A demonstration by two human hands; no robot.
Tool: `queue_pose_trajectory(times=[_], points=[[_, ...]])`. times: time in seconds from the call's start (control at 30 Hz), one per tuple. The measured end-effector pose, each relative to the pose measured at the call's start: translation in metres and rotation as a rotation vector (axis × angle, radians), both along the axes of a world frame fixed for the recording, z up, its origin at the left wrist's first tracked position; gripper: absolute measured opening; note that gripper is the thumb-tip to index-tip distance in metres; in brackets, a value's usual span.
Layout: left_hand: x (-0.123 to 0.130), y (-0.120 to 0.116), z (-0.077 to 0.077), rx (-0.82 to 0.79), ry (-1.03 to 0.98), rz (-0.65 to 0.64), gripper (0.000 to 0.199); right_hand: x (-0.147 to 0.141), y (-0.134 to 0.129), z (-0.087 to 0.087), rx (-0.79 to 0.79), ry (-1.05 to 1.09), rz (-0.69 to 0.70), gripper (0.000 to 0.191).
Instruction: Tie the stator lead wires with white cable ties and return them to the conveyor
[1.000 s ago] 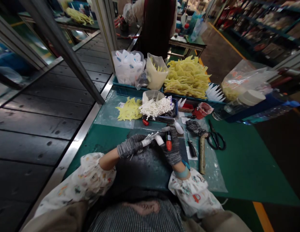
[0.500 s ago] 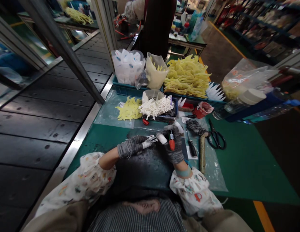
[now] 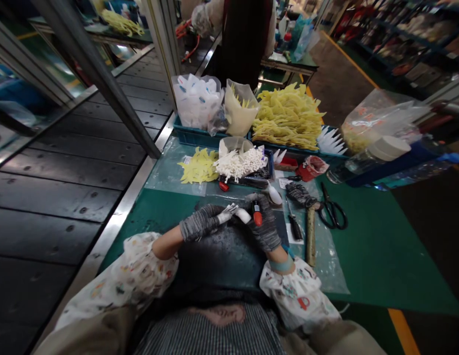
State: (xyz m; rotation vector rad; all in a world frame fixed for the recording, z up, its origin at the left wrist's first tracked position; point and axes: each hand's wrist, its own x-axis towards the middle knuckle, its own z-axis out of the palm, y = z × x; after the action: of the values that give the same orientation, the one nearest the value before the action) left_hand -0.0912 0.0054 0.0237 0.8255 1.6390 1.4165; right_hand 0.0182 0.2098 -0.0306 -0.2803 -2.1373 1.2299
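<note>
Both hands wear grey gloves and nearly meet over the dark mat. Between the fingers of my left hand are thin white sticks, their ends pointing right. My right hand, its fingers curled, holds a small bottle with a red cap; its white-wrapped fingertip is beside the sticks. Just beyond the right hand lies a white teardrop-shaped bottle. Behind the hands, white-tipped sticks are heaped in a tray, and flat yellow pieces lie to their left.
Right of the hands are a screwdriver, a hammer and black scissors. Bins at the back hold yellow pieces and bagged white parts. A slatted conveyor runs along the left; a person stands beyond.
My right hand has let go of the white teardrop-shaped bottle, which now lies on the table. The red-capped bottle has shifted slightly left, and the hands' fingertips are closer together.
</note>
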Motion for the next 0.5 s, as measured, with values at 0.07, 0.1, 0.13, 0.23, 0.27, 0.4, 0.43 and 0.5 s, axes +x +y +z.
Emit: queue_pose_trajectory(times=[0.07, 0.1, 0.13, 0.23, 0.27, 0.4, 0.43, 0.5], points=[[-0.0002, 0.0000, -0.0004, -0.045, -0.011, -0.008, 0.072, -0.0004, -0.0016, 0.0000, -0.002, 0.017, 0.013, 0.033], [-0.0003, -0.0001, -0.0004, -0.066, -0.015, -0.010, 0.073, -0.0006, -0.0025, 0.0011, -0.001, 0.030, 0.014, 0.031], [-0.0002, -0.0001, -0.0002, -0.082, -0.018, -0.013, 0.074, -0.0006, -0.0035, 0.0026, -0.001, 0.044, 0.010, 0.028], [0.0005, 0.0002, 0.0000, -0.083, -0.012, -0.015, 0.075, -0.0003, -0.0066, 0.0061, -0.009, 0.078, -0.019, 0.023], [0.0008, 0.0003, -0.0004, -0.079, -0.006, -0.012, 0.075, -0.0001, -0.0076, 0.0064, -0.016, 0.080, -0.023, 0.023], [0.0008, 0.0007, -0.0040, -0.065, 0.022, 0.004, 0.076, -0.0001, -0.0097, 0.0037, -0.035, 0.091, -0.011, 0.024], [0.0003, 0.0009, -0.0049, -0.061, 0.031, 0.003, 0.076, -0.0003, -0.0096, 0.0027, -0.034, 0.098, -0.009, 0.024], [-0.0012, 0.0015, -0.0061, -0.059, 0.048, -0.019, 0.077, -0.0004, -0.0089, 0.0006, -0.029, 0.099, -0.001, 0.023]])
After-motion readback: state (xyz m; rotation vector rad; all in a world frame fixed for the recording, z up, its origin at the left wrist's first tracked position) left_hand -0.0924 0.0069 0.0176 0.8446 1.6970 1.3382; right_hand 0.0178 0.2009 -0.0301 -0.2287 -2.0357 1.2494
